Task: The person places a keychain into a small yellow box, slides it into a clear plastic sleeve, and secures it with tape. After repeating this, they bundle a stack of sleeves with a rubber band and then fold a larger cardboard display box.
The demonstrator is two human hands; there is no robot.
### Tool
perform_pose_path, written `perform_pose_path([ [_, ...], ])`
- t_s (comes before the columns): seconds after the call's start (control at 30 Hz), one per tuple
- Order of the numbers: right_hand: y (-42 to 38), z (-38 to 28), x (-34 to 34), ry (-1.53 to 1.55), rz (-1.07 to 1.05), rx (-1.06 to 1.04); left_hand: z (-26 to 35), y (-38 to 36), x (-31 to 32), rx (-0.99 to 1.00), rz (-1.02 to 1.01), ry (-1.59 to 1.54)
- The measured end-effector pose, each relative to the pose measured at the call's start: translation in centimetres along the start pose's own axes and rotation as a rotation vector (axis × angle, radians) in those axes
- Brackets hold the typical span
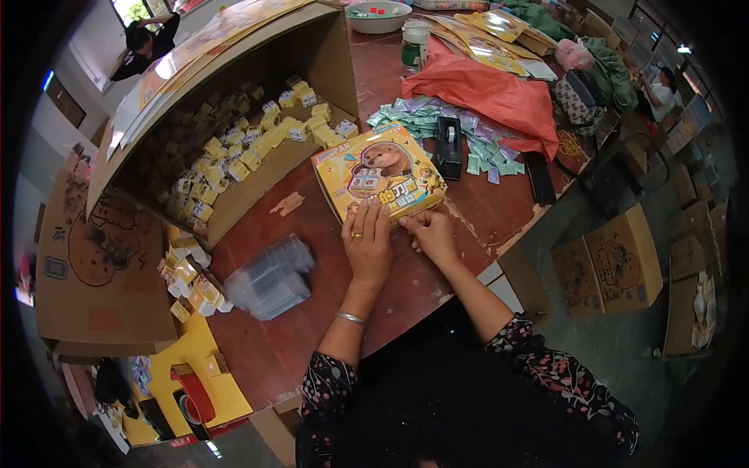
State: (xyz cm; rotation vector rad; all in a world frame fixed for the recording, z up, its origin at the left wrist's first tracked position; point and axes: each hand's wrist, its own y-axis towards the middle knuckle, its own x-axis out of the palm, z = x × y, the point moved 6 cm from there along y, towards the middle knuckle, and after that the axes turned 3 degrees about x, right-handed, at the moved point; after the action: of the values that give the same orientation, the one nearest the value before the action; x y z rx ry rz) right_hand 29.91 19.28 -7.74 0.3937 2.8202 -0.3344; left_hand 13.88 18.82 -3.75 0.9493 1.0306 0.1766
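Note:
A yellow printed cardboard box point(380, 168) with a brown animal picture lies on the red table in front of me. My left hand point(367, 240) rests on its near left part, with the fingers stretched out flat over the top. At the near right edge is my right hand point(431, 235), its fingers curled and its thumb and forefinger pinched at the box's edge. Just beyond the box are a black tape dispenser point(449, 148) and many small green and purple packets point(488, 152). Clear plastic sleeves point(271, 279) lie left of my left hand.
A large carton point(257, 175) on its side holds many small yellow-and-white boxes point(222, 165). More small boxes point(193, 282) lie by its near corner. Red plastic point(484, 97), a jar point(415, 45) and a basin point(378, 19) stand farther back. A carton point(608, 265) is on the floor.

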Motion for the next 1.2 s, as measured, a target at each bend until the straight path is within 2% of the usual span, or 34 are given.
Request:
perform_pose_path([
  [0.03,0.0,-0.3,-0.3,-0.051,0.01,-0.005,0.0,0.0,0.0,-0.001,0.0,-0.005],
  [0.13,1.0,-1.0,-1.2,-0.298,0.118,-0.334,0.2,0.1,-0.3,-0.008,-0.003,-0.001],
  [0.23,0.7,-1.2,-1.4,-0.528,0.219,-0.512,0.1,0.1,-0.1,0.001,0.003,0.003],
  [0.33,1.0,-0.7,-1.4,-0.631,0.211,-0.455,0.0,0.0,0.0,0.011,0.003,0.004],
  [0.53,0.6,-1.5,-1.6,-0.861,0.098,-0.493,0.0,0.0,-0.1,0.017,-0.005,-0.006],
  [0.63,-0.9,-4.0,-6.3,-0.454,0.173,-0.354,-0.1,0.3,-0.5,0.013,-0.04,-0.02],
  [0.7,0.9,-2.1,-9.4,-0.179,0.274,-0.28,-0.1,1.2,-1.8,-0.01,-0.124,-0.108],
  [0.73,1.4,-1.3,-9.6,0.021,0.171,-0.213,-0.6,2.0,-2.4,0.016,-0.119,-0.112],
  [0.83,2.6,1.9,-8.7,0.035,-0.02,-0.058,-5.0,6.8,-3.0,-0.16,-0.095,-0.158],
  [0.9,3.4,2.6,-7.4,0.084,-0.085,-0.003,-7.9,10.3,-1.7,-0.223,-0.129,-0.079],
  [0.93,4.0,3.0,-6.7,0.131,-0.125,0.051,-9.3,11.4,-0.3,-0.23,-0.187,0.023],
  [1.03,4.3,2.5,-5.3,0.236,-0.182,0.149,-12.5,12.3,3.9,-0.507,-0.563,-0.145],
  [1.07,3.8,2.5,-5.2,0.264,-0.189,0.179,-12.3,11.9,4.5,-0.422,-0.595,-0.135],
  [1.17,1.1,3.7,-6.8,0.262,-0.173,0.2,-8.9,10.5,2.3,-0.332,-0.616,-0.074],
  [1.2,-0.5,4.5,-7.5,0.253,-0.163,0.22,-7.5,9.1,1.3,-0.265,-0.539,-0.08],
])
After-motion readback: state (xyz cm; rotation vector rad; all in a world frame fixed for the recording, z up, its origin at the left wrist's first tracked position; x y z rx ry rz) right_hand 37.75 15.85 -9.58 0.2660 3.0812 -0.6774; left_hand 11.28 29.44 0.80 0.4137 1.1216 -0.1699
